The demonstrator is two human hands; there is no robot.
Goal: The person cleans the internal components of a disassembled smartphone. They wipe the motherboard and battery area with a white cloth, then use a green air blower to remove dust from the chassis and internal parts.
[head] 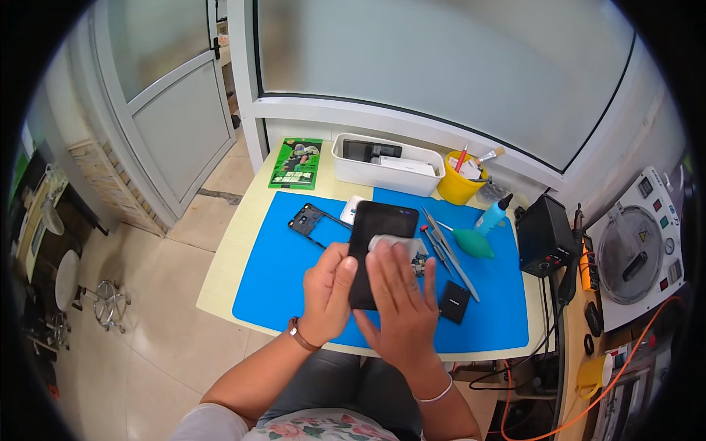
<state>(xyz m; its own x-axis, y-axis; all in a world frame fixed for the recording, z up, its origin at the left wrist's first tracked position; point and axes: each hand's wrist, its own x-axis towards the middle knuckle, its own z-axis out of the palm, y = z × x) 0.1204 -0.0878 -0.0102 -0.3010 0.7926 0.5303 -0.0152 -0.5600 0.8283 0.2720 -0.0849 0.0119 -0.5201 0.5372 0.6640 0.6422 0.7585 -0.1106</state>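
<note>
My left hand (pixel 331 286) grips the left edge of a black smartphone screen assembly (pixel 380 219), held up above the blue work mat (pixel 265 281). Flat against its dark face, my right hand (pixel 400 297) presses a whitish wipe (pixel 380 240) under slightly blurred fingers. Behind the screen, a black phone mid-frame (pixel 309 220) lies on the mat with a small white tray (pixel 349 209) beside it. Small circuit parts (pixel 420 265) show partly past my right fingers. A black phone battery (pixel 454 301) rests to the right of that hand.
Tweezers (pixel 460 264), a screwdriver (pixel 436 248), a green air blower (pixel 473 243) and a blue bottle (pixel 493 215) occupy the mat's right side. Along the back stand a white bin (pixel 386 175), a yellow tool cup (pixel 459 187) and a green package (pixel 297 163). A black power unit (pixel 546 237) flanks the right edge.
</note>
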